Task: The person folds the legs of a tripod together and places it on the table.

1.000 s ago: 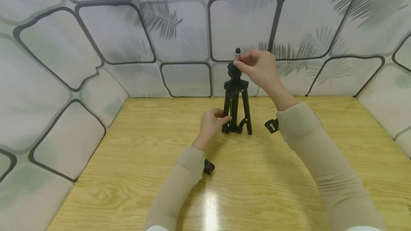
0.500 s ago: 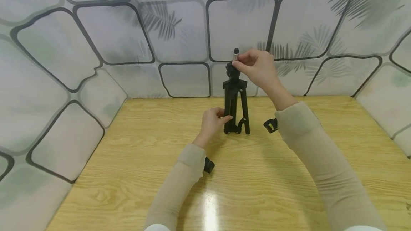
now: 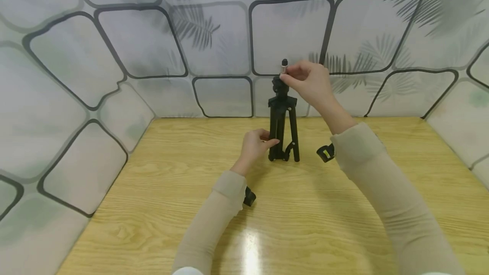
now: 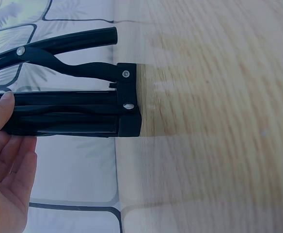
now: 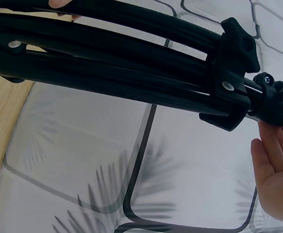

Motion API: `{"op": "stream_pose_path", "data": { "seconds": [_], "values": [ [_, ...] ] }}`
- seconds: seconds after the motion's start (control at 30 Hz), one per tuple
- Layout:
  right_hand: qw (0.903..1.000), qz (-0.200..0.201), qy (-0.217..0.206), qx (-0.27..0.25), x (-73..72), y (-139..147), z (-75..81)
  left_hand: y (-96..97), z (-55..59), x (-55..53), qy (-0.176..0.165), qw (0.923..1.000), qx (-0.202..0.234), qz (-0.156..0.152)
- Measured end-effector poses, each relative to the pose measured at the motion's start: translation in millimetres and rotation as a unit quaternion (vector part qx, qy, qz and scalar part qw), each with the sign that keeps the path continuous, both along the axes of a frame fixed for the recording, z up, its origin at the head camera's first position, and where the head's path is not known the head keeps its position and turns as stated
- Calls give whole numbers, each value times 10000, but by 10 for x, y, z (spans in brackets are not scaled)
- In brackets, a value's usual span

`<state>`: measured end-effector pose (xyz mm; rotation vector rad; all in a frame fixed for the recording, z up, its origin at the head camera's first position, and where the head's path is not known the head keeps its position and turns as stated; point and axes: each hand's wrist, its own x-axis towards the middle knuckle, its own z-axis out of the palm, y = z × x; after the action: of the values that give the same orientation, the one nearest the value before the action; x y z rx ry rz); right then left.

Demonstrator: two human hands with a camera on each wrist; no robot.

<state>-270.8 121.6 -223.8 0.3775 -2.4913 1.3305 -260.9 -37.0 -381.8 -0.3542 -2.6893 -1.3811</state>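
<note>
Left grip [image 3: 254, 145] pinches the left leg [image 3: 273, 124], just swung in against the column, leaving the right leg [image 3: 293, 128] splayed; right grip [image 3: 311, 83] pinches the tripod [image 3: 282, 103]'s top, upright on the desk [image 3: 172, 164].

I count one black tripod [image 3: 280, 116] on one wooden table [image 3: 172, 190]. There are two hands, one left hand [image 3: 255, 142] and one right hand [image 3: 311, 82], coming out of two beige sleeves [image 3: 397, 203]. Two small black wrist pieces [image 3: 250, 196] show, one per arm. Close up by the left hand, three silvery rivets [image 4: 126, 74] can be numbered; the leaf prints [image 3: 198, 24] on the far wall [image 3: 221, 96] are too faint to count.
</note>
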Motion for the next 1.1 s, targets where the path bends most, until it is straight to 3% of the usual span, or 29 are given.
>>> {"op": "stream_pose_path", "data": {
  "seconds": [0.17, 0.37, 0.7, 0.9, 1.1],
  "values": [
    [9994, 54, 5, -330, 14, 72, -67, 9, -16, -10, 8, 10000, 44, -2],
    [9997, 0, -173, -194, 85, 223, -225, 17, -28, -29, -59, 10000, 41, -1],
    [9982, 207, -546, 116, 207, 329, -704, -8, -29, -37, 8, 10000, -5, -83],
    [9958, 311, -650, 564, 208, 365, -992, -11, -35, -46, 251, 9995, -82, -146],
    [9917, 456, -776, 919, 199, 381, -1226, -18, -46, -43, 226, 9996, -66, -162]
  ]
}}
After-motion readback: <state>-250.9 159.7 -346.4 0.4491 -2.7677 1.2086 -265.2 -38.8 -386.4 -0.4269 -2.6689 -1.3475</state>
